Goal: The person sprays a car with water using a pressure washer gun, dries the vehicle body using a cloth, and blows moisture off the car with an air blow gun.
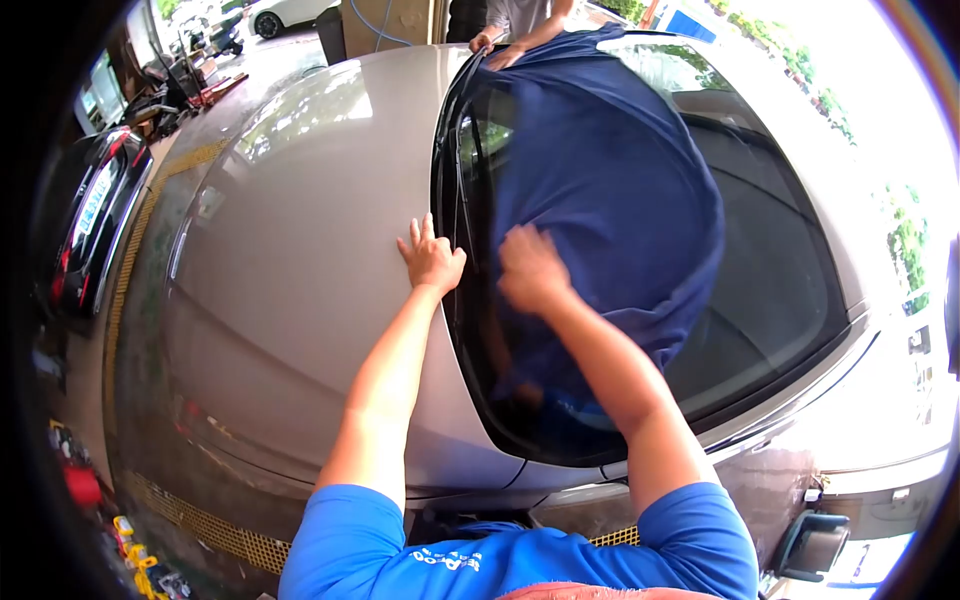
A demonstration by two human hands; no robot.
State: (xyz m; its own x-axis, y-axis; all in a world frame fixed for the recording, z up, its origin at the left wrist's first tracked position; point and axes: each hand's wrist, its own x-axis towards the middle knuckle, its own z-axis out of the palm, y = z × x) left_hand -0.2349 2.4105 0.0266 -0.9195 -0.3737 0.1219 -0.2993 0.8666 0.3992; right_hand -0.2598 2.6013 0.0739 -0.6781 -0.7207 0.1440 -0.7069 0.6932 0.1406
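Observation:
My left hand (433,262) rests with fingers spread on the rear edge of the car's beige-grey hood (300,260), beside the black wiper cowl. A large dark blue cloth (620,200) lies bunched and folded over the windshield (760,200). My right hand (532,268), smeared by motion, is closed on the near left edge of this cloth. At the far side of the car, another person's hands (497,50) are at the cloth's far end and the base of the windshield. The lower windshield glass beneath the cloth is partly hidden.
Wiper arms (458,170) run along the windshield base. A black car (95,220) stands at the left, beyond a yellow floor grating (150,240). A white car (290,15) is parked at the back. Colourful items (135,555) lie at lower left.

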